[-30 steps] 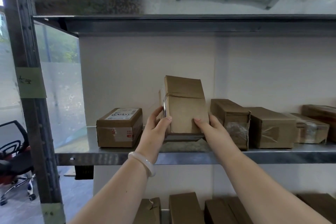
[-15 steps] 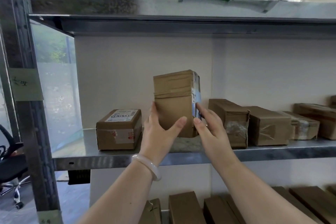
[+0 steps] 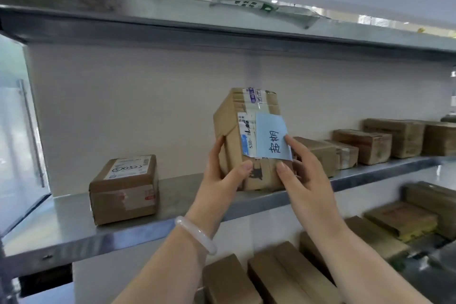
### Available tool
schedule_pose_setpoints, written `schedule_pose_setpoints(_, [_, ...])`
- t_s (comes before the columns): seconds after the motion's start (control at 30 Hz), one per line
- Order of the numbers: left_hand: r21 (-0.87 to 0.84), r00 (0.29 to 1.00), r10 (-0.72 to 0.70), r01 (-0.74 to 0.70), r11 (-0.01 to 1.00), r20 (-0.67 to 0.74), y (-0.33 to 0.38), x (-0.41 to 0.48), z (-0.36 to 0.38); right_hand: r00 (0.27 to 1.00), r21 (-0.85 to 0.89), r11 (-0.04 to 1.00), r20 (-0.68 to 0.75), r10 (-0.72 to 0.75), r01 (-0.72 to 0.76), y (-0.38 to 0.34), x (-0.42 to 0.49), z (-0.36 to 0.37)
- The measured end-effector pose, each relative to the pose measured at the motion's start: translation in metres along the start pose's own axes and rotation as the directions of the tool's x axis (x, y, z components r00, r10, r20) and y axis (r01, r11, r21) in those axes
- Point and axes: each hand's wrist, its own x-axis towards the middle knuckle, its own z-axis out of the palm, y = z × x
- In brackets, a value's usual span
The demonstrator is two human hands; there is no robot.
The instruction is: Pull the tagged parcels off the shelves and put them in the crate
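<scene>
Both forearms reach upward. The left hand [image 3: 220, 177] and right hand [image 3: 304, 171] clasp the lower half of the cardboard parcel [image 3: 229, 128], thumbs on its front. It stands upright, long axis vertical, above the metal shelf's [image 3: 74, 224] front edge. Its blue tag [image 3: 271, 137] faces the camera with sideways handwriting "超期", and the label beside it reads "530-".

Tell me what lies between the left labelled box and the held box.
Only bare shelf separates the labelled box from the held box; head view.
</scene>
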Motion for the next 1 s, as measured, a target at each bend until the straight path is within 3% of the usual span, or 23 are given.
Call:
schedule_pose_setpoints(0.2, [0.034,0.967,-0.038,0.031,0.999,0.252,-0.023,-0.006,0.073,0.962,-0.161,0.985,-0.273,0.02,-0.066,-0.018,-0.046,-0.071])
schedule_pose_setpoints(0.3, [0.035,0.92,-0.087,0.08,0.996,0.383,-0.041,-0.017,0.126,0.911,-0.246,0.958,-0.412,0.031,-0.144,-0.026,-0.073,-0.119])
schedule_pose_setpoints(0.47, [-0.042,0.814,-0.131,0.188,0.981,0.566,-0.066,-0.052,0.223,0.853,-0.382,0.892,-0.522,0.008,-0.243,-0.054,-0.121,-0.208])
schedule_pose_setpoints(0.7, [-0.105,0.61,-0.132,0.337,0.936,0.782,-0.093,-0.125,0.372,0.782,-0.529,0.694,-0.618,0.079,-0.489,-0.105,-0.21,-0.349])
schedule_pose_setpoints(0.9, [-0.079,0.376,-0.107,0.448,0.89,0.92,-0.095,-0.207,0.505,0.659,-0.586,0.501,-0.751,-0.042,-0.637,-0.175,-0.305,-0.445])
schedule_pose_setpoints(1.0, [-0.031,0.206,-0.083,0.498,0.867,0.975,-0.091,-0.267,0.559,0.55,-0.545,0.405,-0.827,-0.117,-0.734,-0.216,-0.355,-0.472])
